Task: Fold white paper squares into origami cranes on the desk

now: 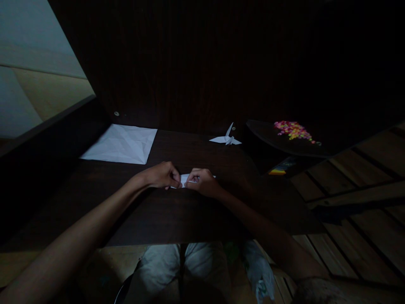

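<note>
A small folded piece of white paper (pixel 184 179) lies low over the dark desk, between my two hands. My left hand (pixel 163 175) pinches its left end, thumb and fingers pressed together. On the other side my right hand (pixel 202 181) grips the paper with curled fingers, and a thin tip of it shows past the knuckles. The hands cover much of the paper, so its full shape is hidden. Behind them, a folded white paper crane (pixel 227 139) rests near the back panel. A larger creased sheet of white paper (pixel 122 143) lies flat to the left.
A small raised dark shelf (pixel 265 135) at the right carries a heap of pink, yellow and purple bits (pixel 294 130). Dark panels border the desk (pixel 190 219) at the back and left. Below its front edge are my legs and a plastic bag (pixel 259 270).
</note>
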Demonstrator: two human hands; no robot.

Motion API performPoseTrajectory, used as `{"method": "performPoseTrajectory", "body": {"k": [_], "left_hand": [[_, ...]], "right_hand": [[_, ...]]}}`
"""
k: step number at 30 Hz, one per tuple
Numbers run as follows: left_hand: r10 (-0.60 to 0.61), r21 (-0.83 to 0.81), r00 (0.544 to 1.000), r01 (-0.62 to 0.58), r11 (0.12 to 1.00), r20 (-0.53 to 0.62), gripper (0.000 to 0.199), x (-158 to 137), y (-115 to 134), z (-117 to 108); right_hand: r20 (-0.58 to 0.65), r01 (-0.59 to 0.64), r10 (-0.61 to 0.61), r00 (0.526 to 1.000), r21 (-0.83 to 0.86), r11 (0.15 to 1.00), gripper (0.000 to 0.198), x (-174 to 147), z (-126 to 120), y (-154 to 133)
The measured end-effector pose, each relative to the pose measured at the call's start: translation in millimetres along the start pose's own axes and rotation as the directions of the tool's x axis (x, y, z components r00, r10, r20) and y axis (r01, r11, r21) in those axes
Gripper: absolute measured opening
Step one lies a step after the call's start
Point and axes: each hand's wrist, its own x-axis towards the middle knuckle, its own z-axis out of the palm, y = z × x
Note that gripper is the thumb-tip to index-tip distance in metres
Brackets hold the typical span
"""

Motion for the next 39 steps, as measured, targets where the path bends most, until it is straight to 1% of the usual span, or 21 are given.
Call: {"method": "performPoseTrajectory", "body": {"k": [5,10,20,24,29,33,36,39], "left_hand": [[-0.012,-0.004,1.000,0.012,1.000,0.016,0.020,0.3,0.6,-0.5],[-0.059,-0.038,0.998,0.060,0.997,0.022,0.029,-0.5,-1.7,0.4],[0.023,0.035,1.000,-0.023,0.999,-0.010,0.023,0.3,1.4,-0.2],[0.045,0.061,0.999,-0.044,0.997,-0.006,0.021,1.9,-1.7,-0.8],[-0.009,0.106,1.000,0.009,0.994,0.000,0.020,3.3,-3.6,-2.8],[-0.118,0.078,0.993,0.116,0.990,0.027,0.027,1.3,0.5,-4.1],[-0.146,0.050,0.988,0.143,0.988,0.052,0.029,0.8,-0.8,-4.6],[-0.166,0.035,0.982,0.164,0.986,0.087,0.028,1.8,-7.3,-4.9]], "right_hand": [[0.002,0.002,-0.002,1.000,0.013,1.000,0.004,-0.3,-0.2,0.2],[-0.007,-0.012,0.013,1.000,0.022,1.000,0.005,-0.4,-0.3,-1.8],[0.002,-0.027,0.027,1.000,0.028,0.999,0.007,0.6,-0.8,-1.9],[0.004,-0.060,0.060,0.998,0.037,0.998,0.009,1.4,-1.9,-2.9],[0.006,-0.099,0.099,0.995,0.077,0.992,0.019,2.0,-4.2,-1.6],[0.007,-0.108,0.108,0.994,0.109,0.988,0.025,1.6,-4.8,0.8],[0.001,-0.122,0.123,0.992,0.121,0.985,0.029,1.0,-4.1,1.9],[0.003,-0.160,0.161,0.987,0.133,0.978,0.033,0.7,-3.6,1.0]]}}
